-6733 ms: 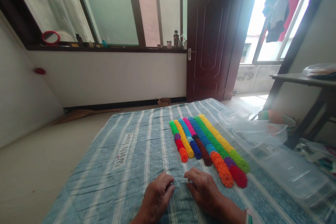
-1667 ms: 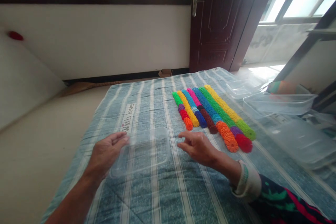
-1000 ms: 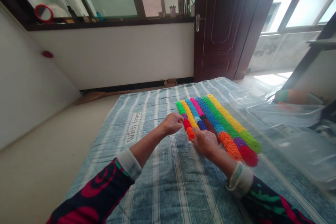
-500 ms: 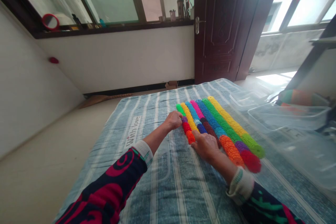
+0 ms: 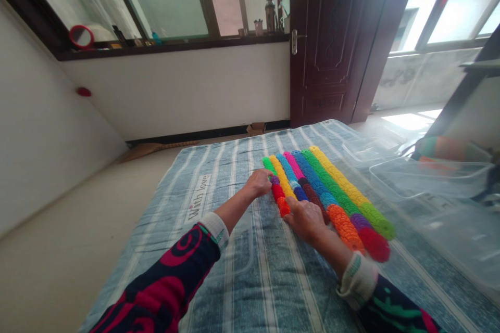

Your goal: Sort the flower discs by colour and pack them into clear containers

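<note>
Several long rows of overlapping round ridged discs (image 5: 312, 187) lie side by side on the striped bedspread (image 5: 219, 187). Their colours run in blocks of yellow, green, blue, pink, brown, orange, purple and red. My left hand (image 5: 259, 182) is closed, its curled fingertips against the purple and green part of the leftmost, shortest row (image 5: 277, 187). At that row's near orange end is my right hand (image 5: 307, 217), with thumb and forefinger about the end discs. Its other fingers are curled and partly hidden, over the near ends of neighbouring rows.
Clear plastic boxes (image 5: 429, 174) stand on the right side of the bed, with a transparent lid or tray (image 5: 457, 234) nearer. Another clear lid (image 5: 238, 250) lies by my left forearm. Beyond the bed are a dark door (image 5: 332, 62) and a windowsill (image 5: 175, 48) holding small items.
Both hands keep almost the same place at the leftmost row. The whole view has shifted slightly, and the rows of discs look unchanged.
</note>
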`<state>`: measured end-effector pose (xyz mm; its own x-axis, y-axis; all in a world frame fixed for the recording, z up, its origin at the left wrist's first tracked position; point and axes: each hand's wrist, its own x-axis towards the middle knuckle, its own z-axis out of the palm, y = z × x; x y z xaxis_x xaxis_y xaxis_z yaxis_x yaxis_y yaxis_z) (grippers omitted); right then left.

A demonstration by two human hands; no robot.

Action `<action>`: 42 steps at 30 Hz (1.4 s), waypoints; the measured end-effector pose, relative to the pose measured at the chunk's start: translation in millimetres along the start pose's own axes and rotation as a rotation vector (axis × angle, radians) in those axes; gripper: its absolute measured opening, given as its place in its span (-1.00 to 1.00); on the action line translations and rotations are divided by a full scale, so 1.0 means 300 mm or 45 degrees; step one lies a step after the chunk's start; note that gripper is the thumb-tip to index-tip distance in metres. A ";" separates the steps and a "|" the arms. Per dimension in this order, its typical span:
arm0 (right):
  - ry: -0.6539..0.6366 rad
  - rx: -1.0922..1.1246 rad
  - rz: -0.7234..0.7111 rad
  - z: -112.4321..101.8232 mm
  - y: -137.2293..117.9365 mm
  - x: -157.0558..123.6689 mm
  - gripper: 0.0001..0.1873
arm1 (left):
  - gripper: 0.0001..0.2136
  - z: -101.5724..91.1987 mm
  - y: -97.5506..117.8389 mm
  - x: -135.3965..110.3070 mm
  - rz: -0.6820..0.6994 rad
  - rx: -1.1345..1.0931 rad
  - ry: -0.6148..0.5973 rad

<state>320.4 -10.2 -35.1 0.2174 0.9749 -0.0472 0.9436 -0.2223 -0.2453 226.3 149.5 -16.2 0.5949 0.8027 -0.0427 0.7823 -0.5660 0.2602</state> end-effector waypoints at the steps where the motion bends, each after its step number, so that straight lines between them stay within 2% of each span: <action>1: 0.002 0.004 -0.005 0.000 0.001 0.000 -0.63 | -0.55 0.003 -0.001 0.006 0.001 -0.003 -0.006; 9: 0.007 0.008 -0.020 -0.001 0.007 0.006 -0.69 | -0.66 0.011 -0.001 0.032 0.029 0.011 -0.044; 16: -0.007 0.009 -0.010 -0.005 0.007 0.004 -0.69 | -0.69 0.016 0.003 0.027 0.025 0.027 -0.013; 42: 0.008 0.053 0.000 0.005 0.017 0.009 -0.57 | -0.68 0.012 0.002 0.041 0.019 0.006 -0.035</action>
<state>325.4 -8.6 -37.9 0.2190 0.9749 -0.0411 0.9324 -0.2215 -0.2855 234.7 158.3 -20.0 0.6111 0.7889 -0.0655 0.7743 -0.5785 0.2563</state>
